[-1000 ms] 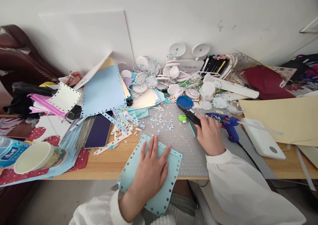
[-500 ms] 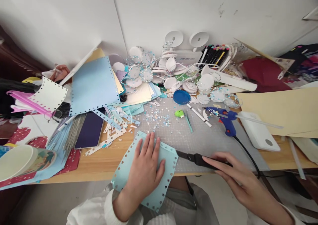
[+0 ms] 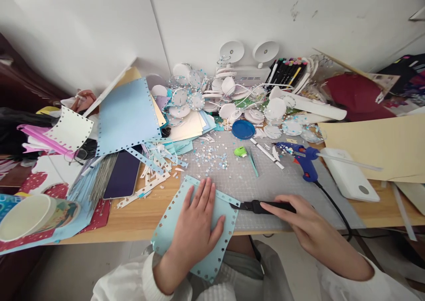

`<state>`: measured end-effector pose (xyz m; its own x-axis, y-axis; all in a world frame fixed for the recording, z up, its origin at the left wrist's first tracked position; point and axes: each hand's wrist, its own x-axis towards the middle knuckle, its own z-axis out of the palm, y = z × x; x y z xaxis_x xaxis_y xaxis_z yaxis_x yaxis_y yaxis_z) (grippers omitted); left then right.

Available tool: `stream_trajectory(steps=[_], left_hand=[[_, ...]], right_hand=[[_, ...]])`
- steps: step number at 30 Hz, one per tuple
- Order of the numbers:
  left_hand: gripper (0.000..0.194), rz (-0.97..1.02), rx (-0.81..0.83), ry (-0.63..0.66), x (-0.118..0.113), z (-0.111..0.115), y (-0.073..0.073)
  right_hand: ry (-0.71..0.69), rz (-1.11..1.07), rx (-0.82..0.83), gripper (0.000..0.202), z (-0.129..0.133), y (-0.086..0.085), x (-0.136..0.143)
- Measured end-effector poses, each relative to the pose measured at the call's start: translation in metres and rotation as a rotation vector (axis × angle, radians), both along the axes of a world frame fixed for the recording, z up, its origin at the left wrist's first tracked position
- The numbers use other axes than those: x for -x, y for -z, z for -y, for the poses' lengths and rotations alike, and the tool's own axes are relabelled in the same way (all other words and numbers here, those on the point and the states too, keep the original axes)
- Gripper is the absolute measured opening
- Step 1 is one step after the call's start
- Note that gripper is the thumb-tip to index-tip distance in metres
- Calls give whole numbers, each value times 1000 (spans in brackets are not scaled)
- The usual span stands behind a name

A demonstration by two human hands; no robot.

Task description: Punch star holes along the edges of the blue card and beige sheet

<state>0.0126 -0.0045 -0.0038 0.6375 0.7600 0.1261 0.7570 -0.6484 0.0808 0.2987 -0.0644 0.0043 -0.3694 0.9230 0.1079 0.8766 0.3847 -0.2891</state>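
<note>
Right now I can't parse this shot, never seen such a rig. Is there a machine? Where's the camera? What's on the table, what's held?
No machine: a person is working bare-handed. The view comes from one camera worn on the head, looking forward and down. The left hand lies flat on a light-blue sheet edged with small cut-outs; the sheet reaches past the near edge of the wooden table. The right hand holds a black cutter, its blade at the sheet's right-hand corner. On the gray mat are a blue glue gun and tiny paper bits.
</note>
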Motion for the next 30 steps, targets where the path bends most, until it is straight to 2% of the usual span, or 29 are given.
stream_trajectory(steps=[9,15,21,30], left_hand=[[68,-18,-5,1,0,1,3],[67,-20,3,-2,0,0,3],[68,-12,8,-6,-1,1,4],[69,14,11,-1,0,1,5]], right_hand=[[-16,-30,52,74,-8,-2,3],[-36,-57,19,68,-14,-4,-4],[-51,-88,13,67,-25,0,11],[-54,-97,-15,69,-29,5,20]])
